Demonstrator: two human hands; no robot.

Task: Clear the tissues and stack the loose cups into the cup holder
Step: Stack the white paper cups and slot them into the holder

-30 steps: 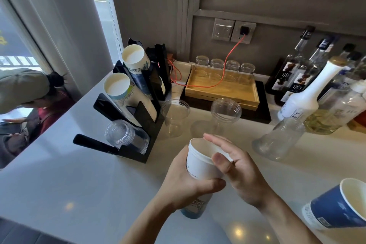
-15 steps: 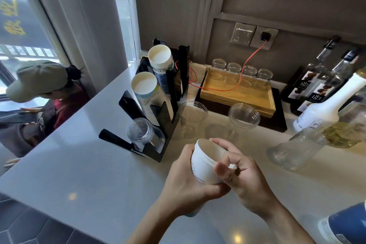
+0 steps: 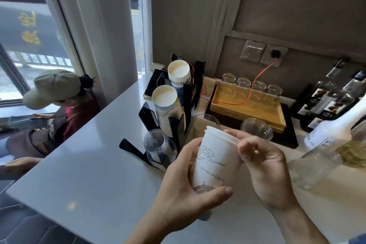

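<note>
I hold a white paper cup (image 3: 214,161) printed with a line drawing and small lettering, upright above the counter. My left hand (image 3: 182,182) wraps its lower body, and my right hand (image 3: 263,166) pinches its rim from the right. The black cup holder (image 3: 174,123) stands just beyond, to the left. It carries two slanted stacks of paper cups (image 3: 168,105) and a stack of clear plastic cups (image 3: 158,146) in its front slot. Two loose clear cups (image 3: 206,125) (image 3: 256,128) stand behind my hands. I see no tissues.
A wooden tray (image 3: 247,107) with small glasses sits at the back. Syrup bottles (image 3: 336,93) crowd the right, with a white bottle (image 3: 332,130) and a fallen clear cup (image 3: 315,166). A seated person in a cap (image 3: 53,87) is below the counter's left edge.
Both hands have lifted the white cup and turned it so its printed side faces me. My head has moved closer and to the left; the blue cup at lower right has left the view.
</note>
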